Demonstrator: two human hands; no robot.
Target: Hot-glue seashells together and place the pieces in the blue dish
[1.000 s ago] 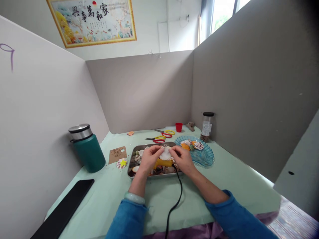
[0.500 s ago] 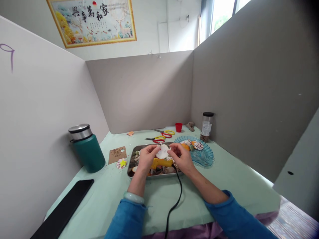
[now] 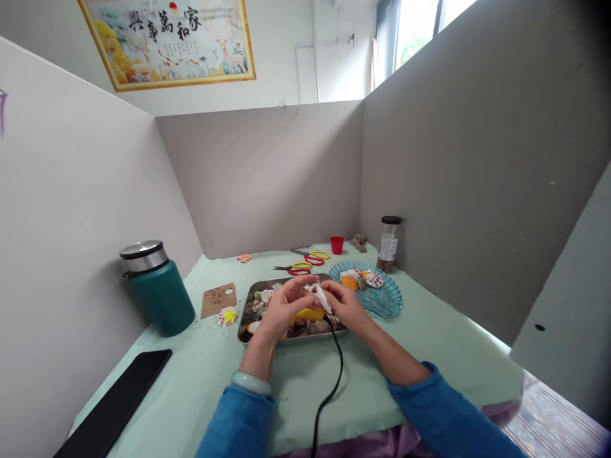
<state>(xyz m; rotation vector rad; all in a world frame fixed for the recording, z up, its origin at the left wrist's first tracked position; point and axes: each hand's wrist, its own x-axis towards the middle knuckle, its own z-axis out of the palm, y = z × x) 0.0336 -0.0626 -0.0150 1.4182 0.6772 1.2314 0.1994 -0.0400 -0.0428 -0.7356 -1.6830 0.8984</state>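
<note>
A thin white disc [image 3: 323, 298] is turned nearly edge-on above the metal tray [image 3: 286, 341]. My right hand [image 3: 351, 308] pinches its right side between thumb and fingers. Curled around the other side is my left hand [image 3: 284, 305], its thumb and fingertips at the disc; a small pale bit shows between them, too small to name. Below the hands, a yellow-handled tool [image 3: 308, 315] with a black cord [image 3: 334, 381] lies across the tray, its front end hidden. Shells and stones [image 3: 260, 302] fill the tray.
Right of the tray sits a blue scalloped plate [image 3: 389, 302] with decorated pieces. Behind are scissors [image 3: 300, 268], a red cup [image 3: 337, 245] and a lidded jar [image 3: 389, 245]. Leftward are a cardboard piece [image 3: 218, 300], a speckled disc [image 3: 227, 317], a green bottle [image 3: 160, 292] and a black slab [image 3: 114, 404].
The white disc has turned from face-on to nearly edge-on in my hands. My left fingers have shifted further over it. The whole view has moved slightly.
</note>
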